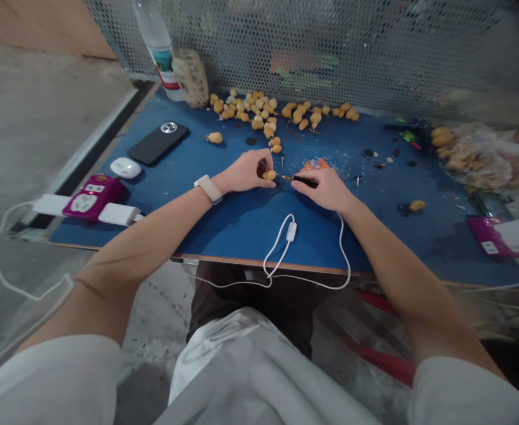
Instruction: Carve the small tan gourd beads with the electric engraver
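My left hand (247, 171) is closed round a small yellow gourd (269, 175), holding it down on the blue table (224, 218). My right hand (325, 188) grips a black pen-like tool (304, 180) with a white cord (286, 236) trailing off the table's front edge; the tool's tip points at the gourd. A light watch sits on my left wrist. Several more small gourds (259, 112) lie in a heap at the back of the table.
A black phone (157, 142), a white case (125, 167) and a magenta power strip (92, 198) lie at the left. A plastic bottle (160, 47) and a jar (191, 77) stand by the mesh wall. A clear bag (480, 156) with gourds lies right.
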Action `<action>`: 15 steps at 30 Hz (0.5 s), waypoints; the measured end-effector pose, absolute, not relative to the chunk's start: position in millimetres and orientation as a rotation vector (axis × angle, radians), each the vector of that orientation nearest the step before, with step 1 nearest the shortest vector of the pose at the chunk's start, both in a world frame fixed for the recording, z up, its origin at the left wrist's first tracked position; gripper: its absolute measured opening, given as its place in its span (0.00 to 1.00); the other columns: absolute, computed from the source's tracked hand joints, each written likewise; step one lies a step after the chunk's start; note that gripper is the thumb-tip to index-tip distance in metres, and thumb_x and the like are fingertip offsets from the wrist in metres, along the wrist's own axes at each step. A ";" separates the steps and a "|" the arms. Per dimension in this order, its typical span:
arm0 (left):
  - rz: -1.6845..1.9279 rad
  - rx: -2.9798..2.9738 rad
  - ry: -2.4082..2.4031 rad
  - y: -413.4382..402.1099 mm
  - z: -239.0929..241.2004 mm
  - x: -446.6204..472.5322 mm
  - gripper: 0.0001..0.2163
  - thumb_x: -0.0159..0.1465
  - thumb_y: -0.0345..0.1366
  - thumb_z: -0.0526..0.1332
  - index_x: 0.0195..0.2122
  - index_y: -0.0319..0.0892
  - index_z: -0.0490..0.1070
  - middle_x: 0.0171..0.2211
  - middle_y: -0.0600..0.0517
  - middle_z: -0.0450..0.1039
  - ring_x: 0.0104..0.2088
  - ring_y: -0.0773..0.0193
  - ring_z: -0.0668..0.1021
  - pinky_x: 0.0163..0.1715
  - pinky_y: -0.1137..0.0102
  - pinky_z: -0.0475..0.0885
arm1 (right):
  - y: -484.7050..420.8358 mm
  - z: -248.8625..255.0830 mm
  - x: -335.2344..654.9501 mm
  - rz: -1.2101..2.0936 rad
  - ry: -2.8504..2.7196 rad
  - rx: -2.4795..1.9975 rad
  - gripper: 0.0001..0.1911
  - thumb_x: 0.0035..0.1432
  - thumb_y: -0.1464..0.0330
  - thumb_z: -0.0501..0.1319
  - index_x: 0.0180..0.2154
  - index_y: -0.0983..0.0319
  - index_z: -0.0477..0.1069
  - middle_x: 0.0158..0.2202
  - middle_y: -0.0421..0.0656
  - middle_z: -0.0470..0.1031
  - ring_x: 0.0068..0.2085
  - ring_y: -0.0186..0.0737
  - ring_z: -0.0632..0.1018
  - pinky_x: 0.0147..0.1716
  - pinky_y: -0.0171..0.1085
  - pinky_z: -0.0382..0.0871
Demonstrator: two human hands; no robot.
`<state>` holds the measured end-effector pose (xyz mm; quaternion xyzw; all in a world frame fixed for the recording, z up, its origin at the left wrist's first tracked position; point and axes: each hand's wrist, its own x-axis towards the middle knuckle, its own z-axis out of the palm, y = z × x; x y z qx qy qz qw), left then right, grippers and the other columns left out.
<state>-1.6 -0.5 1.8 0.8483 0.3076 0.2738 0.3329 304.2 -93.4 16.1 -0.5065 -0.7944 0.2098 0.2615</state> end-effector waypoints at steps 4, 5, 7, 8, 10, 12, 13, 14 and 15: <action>0.719 2.210 0.792 -0.5 1.7 -2.3 0.22 0.63 0.42 0.88 0.42 0.47 0.75 0.39 0.52 0.82 0.40 0.57 0.84 0.46 0.61 0.81 | -93.5 15.8 305.1 0.576 -2.141 -1.373 0.24 0.79 0.47 0.71 0.54 0.56 0.98 0.52 0.51 0.99 0.52 0.64 0.95 0.58 0.57 0.88; 0.721 2.209 0.790 -0.5 1.7 -2.5 0.22 0.63 0.42 0.88 0.42 0.47 0.75 0.39 0.52 0.82 0.40 0.57 0.84 0.46 0.61 0.81 | -93.8 16.0 305.1 0.575 -2.137 -1.372 0.24 0.79 0.47 0.71 0.54 0.56 0.98 0.53 0.51 0.99 0.52 0.64 0.95 0.59 0.58 0.89; 0.726 2.209 0.785 -0.5 1.7 -3.0 0.22 0.63 0.42 0.88 0.42 0.47 0.75 0.39 0.52 0.83 0.40 0.57 0.84 0.46 0.60 0.81 | -94.3 16.6 304.9 0.574 -2.136 -1.372 0.25 0.79 0.46 0.71 0.54 0.56 0.98 0.53 0.51 0.99 0.51 0.64 0.95 0.59 0.58 0.89; 0.729 2.208 0.783 -0.5 1.6 -3.2 0.22 0.63 0.41 0.88 0.43 0.47 0.75 0.39 0.52 0.83 0.40 0.57 0.84 0.46 0.60 0.81 | -94.4 16.9 304.7 0.574 -2.138 -1.373 0.25 0.79 0.45 0.71 0.54 0.56 0.98 0.53 0.50 0.99 0.51 0.63 0.94 0.59 0.58 0.89; 0.730 2.208 0.782 -0.3 1.4 -3.3 0.22 0.63 0.41 0.89 0.43 0.47 0.75 0.39 0.52 0.83 0.40 0.57 0.84 0.45 0.60 0.82 | -94.6 17.5 304.4 0.574 -2.145 -1.370 0.25 0.79 0.44 0.71 0.54 0.56 0.98 0.52 0.50 0.99 0.50 0.63 0.94 0.58 0.58 0.89; 0.726 2.209 0.785 -0.1 1.3 -3.0 0.22 0.63 0.41 0.89 0.43 0.47 0.75 0.39 0.52 0.83 0.40 0.57 0.84 0.45 0.61 0.81 | -94.5 17.9 304.2 0.575 -2.153 -1.371 0.25 0.79 0.45 0.71 0.53 0.56 0.98 0.51 0.50 0.99 0.50 0.63 0.94 0.57 0.58 0.89; 0.725 2.209 0.788 0.0 1.3 -2.8 0.22 0.63 0.41 0.88 0.43 0.47 0.75 0.39 0.52 0.83 0.40 0.57 0.84 0.46 0.61 0.81 | -94.4 17.9 304.2 0.573 -2.155 -1.374 0.25 0.80 0.45 0.70 0.53 0.56 0.98 0.51 0.50 0.99 0.49 0.63 0.94 0.57 0.57 0.88; 0.725 2.209 0.790 0.0 1.3 -2.6 0.22 0.62 0.41 0.88 0.42 0.47 0.75 0.39 0.52 0.83 0.41 0.57 0.84 0.46 0.60 0.81 | -94.4 17.8 304.2 0.572 -2.155 -1.376 0.25 0.80 0.46 0.70 0.53 0.56 0.98 0.51 0.50 0.99 0.50 0.63 0.94 0.57 0.57 0.88; 0.726 2.208 0.791 -0.1 1.5 -2.3 0.22 0.62 0.41 0.88 0.42 0.47 0.75 0.39 0.52 0.83 0.41 0.57 0.84 0.46 0.60 0.81 | -94.3 17.6 304.2 0.569 -2.155 -1.378 0.25 0.79 0.46 0.70 0.53 0.56 0.98 0.51 0.50 0.99 0.50 0.63 0.94 0.57 0.57 0.88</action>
